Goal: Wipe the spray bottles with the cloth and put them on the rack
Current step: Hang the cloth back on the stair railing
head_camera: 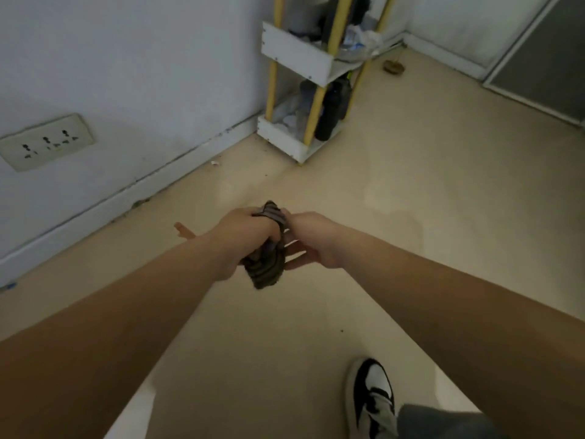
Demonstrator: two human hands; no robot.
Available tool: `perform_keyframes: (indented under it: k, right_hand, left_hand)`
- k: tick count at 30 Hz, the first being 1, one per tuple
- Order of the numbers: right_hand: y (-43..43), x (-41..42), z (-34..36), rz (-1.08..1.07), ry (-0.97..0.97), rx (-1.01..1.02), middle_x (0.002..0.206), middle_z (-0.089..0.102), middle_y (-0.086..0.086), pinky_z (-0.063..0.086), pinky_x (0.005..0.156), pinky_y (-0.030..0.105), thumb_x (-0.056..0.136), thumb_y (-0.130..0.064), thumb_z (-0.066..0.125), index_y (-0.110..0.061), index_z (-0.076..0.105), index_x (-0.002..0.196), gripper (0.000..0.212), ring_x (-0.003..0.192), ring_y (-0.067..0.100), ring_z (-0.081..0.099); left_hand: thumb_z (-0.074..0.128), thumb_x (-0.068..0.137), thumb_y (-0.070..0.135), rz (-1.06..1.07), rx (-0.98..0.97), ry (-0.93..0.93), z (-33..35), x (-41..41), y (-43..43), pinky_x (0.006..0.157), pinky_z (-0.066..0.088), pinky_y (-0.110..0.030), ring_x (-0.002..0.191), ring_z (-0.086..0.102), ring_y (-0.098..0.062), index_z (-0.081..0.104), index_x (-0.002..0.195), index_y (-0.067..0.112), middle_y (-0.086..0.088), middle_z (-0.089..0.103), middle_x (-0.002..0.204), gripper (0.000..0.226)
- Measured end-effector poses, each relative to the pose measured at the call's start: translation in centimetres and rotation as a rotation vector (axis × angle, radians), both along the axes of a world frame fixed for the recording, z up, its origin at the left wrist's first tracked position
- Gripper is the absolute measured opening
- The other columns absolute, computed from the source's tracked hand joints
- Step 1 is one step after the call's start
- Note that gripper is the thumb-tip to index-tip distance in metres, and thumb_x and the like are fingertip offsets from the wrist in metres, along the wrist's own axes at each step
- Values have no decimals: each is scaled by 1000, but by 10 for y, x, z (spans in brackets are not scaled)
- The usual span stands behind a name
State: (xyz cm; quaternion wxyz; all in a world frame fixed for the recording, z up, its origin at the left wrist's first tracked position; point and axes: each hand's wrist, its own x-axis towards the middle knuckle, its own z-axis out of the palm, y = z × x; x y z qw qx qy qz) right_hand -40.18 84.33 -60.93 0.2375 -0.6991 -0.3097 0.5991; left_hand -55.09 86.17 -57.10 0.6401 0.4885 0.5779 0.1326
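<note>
A black-and-white sneaker (370, 397) is standing on the beige floor (443, 191) nearest me, with a grey trouser leg (443, 421) showing beside it. Both bare forearms are reaching forward and meeting over the floor. The left hand (243, 231) is gripping a dark striped cloth (266, 264), its fingers curled round the bunched fabric, which is sticking out above the fist and hanging below it. The right hand (311, 240) is touching the cloth from the other side; its fingers are blurred, and I cannot tell whether they are pinching the fabric or resting loose. No bottle is showing in either hand as far as I can make out.

Further off, a triple wall socket (47, 141) is sitting low on the pale wall (142, 58) to the left. In the corner beyond, the rack (304, 55) with yellow posts and white shelves is standing against the wall. A dark bottle (329, 114) is standing upright on its bottom shelf, among paler, blurred items. A small brown object (393, 66) is lying on the floor just beyond the rack.
</note>
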Motion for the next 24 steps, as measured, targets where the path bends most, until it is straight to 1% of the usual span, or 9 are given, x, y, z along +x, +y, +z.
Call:
perform_keyframes:
  k: [2, 4, 7, 9, 13, 17, 20, 22, 24]
  right_hand:
    - [-38, 22, 28, -85, 57, 26, 112, 73, 15, 61, 93, 51, 107, -60, 35, -13, 68, 113, 58, 105, 34, 72]
    - [-75, 46, 52, -137, 93, 55, 115, 75, 15, 62, 90, 47, 105, -63, 39, -16, 71, 114, 58, 106, 32, 73]
    - [-126, 84, 76, -220, 45, 115, 116, 76, 11, 63, 90, 50, 103, -45, 57, -16, 72, 115, 35, 103, 30, 73]
    - [-156, 109, 89, -269, -5, 131, 114, 76, 11, 63, 91, 51, 104, -33, 59, -14, 70, 113, 24, 103, 30, 73]
    - [-208, 150, 113, -335, -88, 142, 115, 74, 14, 63, 90, 50, 108, -29, 52, -7, 66, 115, 27, 107, 31, 72]
    - [-245, 181, 130, -472, -108, 193, 116, 74, 12, 62, 91, 45, 109, -31, 49, -7, 67, 117, 31, 104, 26, 70]
    - [-262, 189, 147, -635, -117, 216, 115, 75, 14, 62, 80, 38, 106, -31, 53, -8, 70, 116, 30, 96, 26, 70]
    - [-275, 191, 159, -716, -152, 239, 106, 75, 12, 60, 71, 33, 103, -30, 56, -5, 69, 118, 32, 89, 25, 69]
    - [-292, 195, 172, -768, -187, 267, 100, 73, 9, 62, 75, 37, 100, -34, 61, -6, 68, 119, 35, 89, 25, 70]
  left_hand:
    - [64, 78, -1, -122, 23, -29, 24, 16, -25, 94, 59, -49, 101, 70, -37, 71, 107, 14, -23, 72, 109, 33]
    - [63, 78, -4, -238, 38, -53, 43, 35, -51, 97, 57, -54, 107, 68, -39, 68, 112, 13, -21, 71, 112, 39]
    - [64, 79, -9, -321, 94, -80, 60, 68, -86, 95, 58, -53, 107, 68, -38, 68, 114, 12, -20, 72, 111, 41]
    - [66, 82, -9, -348, 150, -91, 67, 94, -106, 94, 59, -51, 104, 70, -35, 67, 112, 14, -18, 73, 108, 38]
    - [73, 85, 0, -378, 193, -59, 75, 145, -139, 89, 61, -51, 102, 70, -31, 61, 115, 14, -16, 68, 113, 35]
    - [78, 86, 13, -382, 203, -143, 76, 185, -169, 67, 62, -34, 95, 70, -23, 52, 124, 15, -12, 65, 114, 46]
    - [88, 78, 17, -460, 245, -214, 80, 199, -186, 77, 62, -36, 96, 71, -21, 51, 124, 20, -6, 65, 113, 58]
    - [89, 77, 17, -546, 323, -220, 87, 207, -195, 84, 63, -41, 96, 72, -21, 58, 116, 21, -3, 68, 110, 50]
    - [84, 82, 14, -589, 362, -260, 99, 220, -203, 79, 64, -42, 92, 74, -22, 64, 108, 17, -5, 73, 105, 33]
